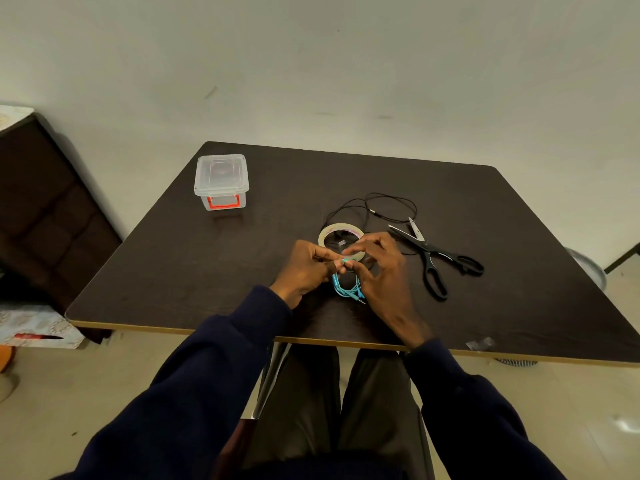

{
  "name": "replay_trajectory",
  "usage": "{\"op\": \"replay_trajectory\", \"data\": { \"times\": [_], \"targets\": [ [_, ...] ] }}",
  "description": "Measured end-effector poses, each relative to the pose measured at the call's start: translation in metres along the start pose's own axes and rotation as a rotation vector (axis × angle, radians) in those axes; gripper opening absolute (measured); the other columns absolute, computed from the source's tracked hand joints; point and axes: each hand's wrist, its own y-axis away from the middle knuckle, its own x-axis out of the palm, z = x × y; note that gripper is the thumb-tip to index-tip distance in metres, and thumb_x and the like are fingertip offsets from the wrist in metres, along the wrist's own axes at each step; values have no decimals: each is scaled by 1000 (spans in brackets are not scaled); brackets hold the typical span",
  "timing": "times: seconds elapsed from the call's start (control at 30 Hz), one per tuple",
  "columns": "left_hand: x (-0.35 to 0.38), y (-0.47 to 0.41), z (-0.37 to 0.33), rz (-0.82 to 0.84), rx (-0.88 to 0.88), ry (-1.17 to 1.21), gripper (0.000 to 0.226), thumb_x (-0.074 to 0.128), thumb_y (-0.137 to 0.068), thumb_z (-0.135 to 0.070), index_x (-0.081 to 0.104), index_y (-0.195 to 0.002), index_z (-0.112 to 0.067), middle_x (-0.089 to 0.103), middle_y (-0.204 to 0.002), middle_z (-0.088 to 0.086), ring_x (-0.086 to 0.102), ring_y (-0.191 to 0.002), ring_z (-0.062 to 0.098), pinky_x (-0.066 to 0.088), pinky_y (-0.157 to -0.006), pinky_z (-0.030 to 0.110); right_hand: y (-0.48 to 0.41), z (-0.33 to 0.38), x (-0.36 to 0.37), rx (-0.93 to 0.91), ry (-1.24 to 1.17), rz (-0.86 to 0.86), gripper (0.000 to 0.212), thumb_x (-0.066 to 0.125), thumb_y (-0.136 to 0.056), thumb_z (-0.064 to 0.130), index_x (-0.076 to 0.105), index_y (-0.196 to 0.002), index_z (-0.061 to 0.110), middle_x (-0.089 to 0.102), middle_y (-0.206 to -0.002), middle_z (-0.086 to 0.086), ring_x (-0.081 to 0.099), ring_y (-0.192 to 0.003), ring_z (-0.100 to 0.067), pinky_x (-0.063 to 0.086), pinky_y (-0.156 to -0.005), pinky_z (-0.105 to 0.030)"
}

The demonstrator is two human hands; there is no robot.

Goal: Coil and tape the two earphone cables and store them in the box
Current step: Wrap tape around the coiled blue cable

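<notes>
A coiled light-blue earphone cable point(347, 288) hangs between my two hands above the dark table point(207, 265). My left hand point(306, 268) pinches the top of the coil with thumb and fingers. My right hand point(379, 268) pinches the same spot from the right, its fingers spread over the coil. Just behind my hands lies a roll of tape point(337, 233), partly hidden by my right hand. A black earphone cable point(377, 206) lies loose and uncoiled behind the tape. The clear plastic box point(221, 181) with a red latch stands shut at the table's far left.
Black scissors point(433, 258) lie open to the right of my hands. A scrap of tape point(479, 344) sticks to the table's front edge at the right. A dark cabinet point(41, 209) stands left of the table, and my legs are under the front edge.
</notes>
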Motion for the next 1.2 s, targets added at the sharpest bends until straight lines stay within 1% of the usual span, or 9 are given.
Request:
{"op": "replay_trajectory", "data": {
  "times": [0.17,0.37,0.47,0.57,0.7,0.83,0.97,1.07,1.2],
  "targets": [
    [1,2,-2,-7,8,-33,12,65,-92,-4,76,-89,-2,76,-94,9,70,-97,20,59,-89,39,3,-4,-2,-36,116,44,24,67,-90,13,72,-113,19,58,-111,-2,51,-108,-11,39,-90,-14],
    [3,1,1,-39,77,-112,12,66,-91,-5,77,-87,-4,76,-92,3,68,-92,8,55,-85,25,4,-2,-8,-101,204,96,24,60,-92,16,73,-113,14,67,-106,-4,54,-102,-15,48,-84,-26],
    [4,0,3,-50,158,-211,9,69,-89,-7,78,-88,-6,76,-95,3,68,-95,7,53,-86,23,4,-1,-10,-107,230,97,23,66,-92,13,73,-114,16,68,-102,-2,53,-97,-14,48,-79,-27],
    [6,-1,3,-103,229,-325,9,73,-87,-13,79,-94,-11,77,-97,2,69,-93,8,56,-82,21,2,2,-11,-64,282,120,21,66,-93,20,73,-112,16,67,-101,-1,51,-97,-12,47,-77,-27],
    [9,1,3,-189,302,-490,16,70,-90,-14,76,-104,-11,75,-101,3,70,-94,10,50,-73,9,0,5,-11,-25,340,177,17,64,-94,27,70,-105,15,62,-101,-1,49,-96,-13,45,-76,-27],
    [10,3,1,-143,352,-567,21,65,-93,-12,72,-113,-11,74,-108,5,68,-101,13,54,-86,22,-2,5,-12,50,309,260,21,55,-97,33,63,-105,16,49,-100,7,46,-97,-13,46,-78,-30],
    [9,0,0,-64,300,-564,12,63,-95,-12,73,-103,-12,73,-99,4,67,-92,12,58,-81,29,-5,3,-12,87,231,319,39,40,-94,49,61,-104,18,49,-99,11,44,-97,-12,42,-76,-24],
    [8,-1,-3,-36,245,-573,10,60,-97,-13,70,-100,-12,70,-95,5,65,-88,13,58,-80,35,-6,-1,-11,140,114,310,27,51,-98,40,65,-101,17,58,-97,9,51,-96,-11,42,-75,-19],
    [8,-2,-8,-14,183,-607,11,56,-98,-16,66,-101,-11,67,-96,5,63,-89,16,56,-78,33,-6,3,-12,183,-29,213,14,64,-95,27,72,-98,16,71,-91,6,63,-88,1,50,-72,-12]
  ]
}}
